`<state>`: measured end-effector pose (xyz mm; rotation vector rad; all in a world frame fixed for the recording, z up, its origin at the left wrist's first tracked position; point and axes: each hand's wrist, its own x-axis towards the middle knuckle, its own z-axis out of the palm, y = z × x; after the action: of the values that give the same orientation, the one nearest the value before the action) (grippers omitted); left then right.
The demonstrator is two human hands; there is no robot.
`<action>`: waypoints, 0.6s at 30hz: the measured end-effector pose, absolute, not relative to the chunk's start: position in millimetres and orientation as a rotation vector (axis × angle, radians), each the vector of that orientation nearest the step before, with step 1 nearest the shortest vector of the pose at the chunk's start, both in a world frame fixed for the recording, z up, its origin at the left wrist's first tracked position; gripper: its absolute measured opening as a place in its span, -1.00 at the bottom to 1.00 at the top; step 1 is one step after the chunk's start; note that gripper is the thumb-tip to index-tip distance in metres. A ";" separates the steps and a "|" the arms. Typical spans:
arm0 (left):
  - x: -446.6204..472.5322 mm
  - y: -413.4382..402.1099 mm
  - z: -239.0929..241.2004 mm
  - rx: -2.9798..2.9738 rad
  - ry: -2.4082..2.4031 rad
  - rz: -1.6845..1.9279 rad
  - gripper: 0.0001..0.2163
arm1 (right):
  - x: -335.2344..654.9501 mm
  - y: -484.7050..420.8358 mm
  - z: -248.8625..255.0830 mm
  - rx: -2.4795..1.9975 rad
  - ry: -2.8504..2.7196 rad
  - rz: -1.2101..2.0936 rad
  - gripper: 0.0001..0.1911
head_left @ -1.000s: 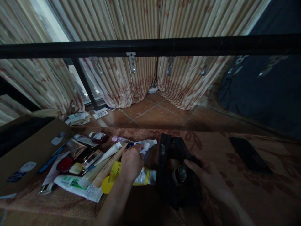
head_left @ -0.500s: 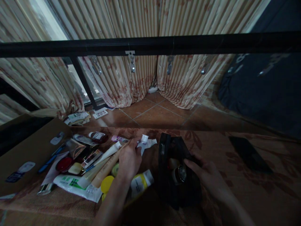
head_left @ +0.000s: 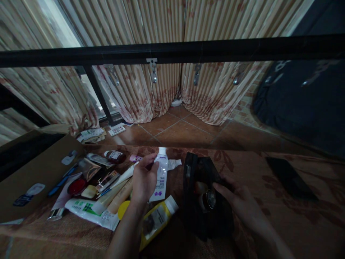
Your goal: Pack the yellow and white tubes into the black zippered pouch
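Note:
Between the thumb and fingers of my left hand (head_left: 145, 180) is a white squeeze tube (head_left: 161, 176) with purple print, its cap pointing away from me. Behind it lies another white tube (head_left: 175, 164). My right hand (head_left: 239, 201) grips the right side of a black pouch (head_left: 190, 216), which stands with its mouth open. Inside the pouch is a small round jar (head_left: 208, 199) with a shiny rim. Near my left wrist rests a yellow bottle (head_left: 156, 221) with a white cap. A white-and-green tube (head_left: 88, 212) lies further left.
Several cosmetics crowd the cloth on the left, among them a red round container (head_left: 77, 187) and a dark red bottle (head_left: 115, 156). A cardboard box (head_left: 54, 169) stands far left. A black phone-like slab (head_left: 291, 178) lies right. A black rail (head_left: 172, 53) crosses beyond the table.
My left hand has lifted the white-and-purple tube upright from among the other tubes, so its printed face now shows. My right hand stays at the pouch.

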<state>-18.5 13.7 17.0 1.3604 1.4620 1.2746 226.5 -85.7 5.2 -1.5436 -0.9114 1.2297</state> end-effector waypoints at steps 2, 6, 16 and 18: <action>-21.0 14.8 16.6 1.344 1.455 1.291 -0.72 | 226.2 -85.6 5.5 -1.543 -0.900 1.224 -0.50; -28.8 17.1 17.7 1.399 1.483 1.285 -0.74 | 225.1 -86.1 7.5 -1.552 -0.914 1.208 -0.50; -35.8 12.7 8.1 1.917 1.637 0.677 -0.69 | 225.0 -85.2 9.2 -1.614 -0.928 1.154 -0.53; -35.7 11.9 7.2 1.936 1.638 0.590 -0.69 | 225.0 -85.0 9.3 -1.617 -0.932 1.165 -0.55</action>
<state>-35.7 11.9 7.2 1.9358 1.6381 0.5904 225.0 -85.0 9.3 -1.6175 -0.9322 1.1646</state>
